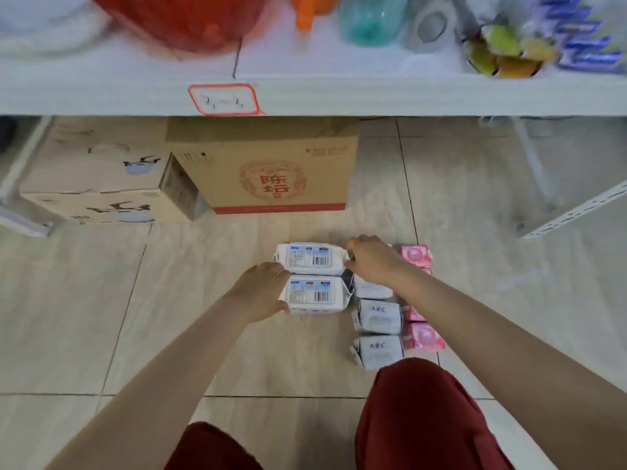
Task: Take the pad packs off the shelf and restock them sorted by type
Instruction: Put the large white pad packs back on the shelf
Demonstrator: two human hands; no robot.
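Two white pad packs with barcode labels lie side by side on the floor tiles, the far one [310, 258] and the near one [315, 295]. My left hand [261, 290] presses against the left ends of both. My right hand [371, 262] grips the right end of the far pack. To the right runs a column of white packs marked ABC [379, 315], with a row of pink packs [424, 335] beyond them. My right forearm hides part of both rows.
A white shelf [373, 96] with a red-edged label [224, 99] spans the top, carrying a red basin, bottles and sponges. Two cardboard boxes [271, 171] stand under it on the floor. A shelf bracket [576, 212] lies at the right. My red-clad knees fill the bottom.
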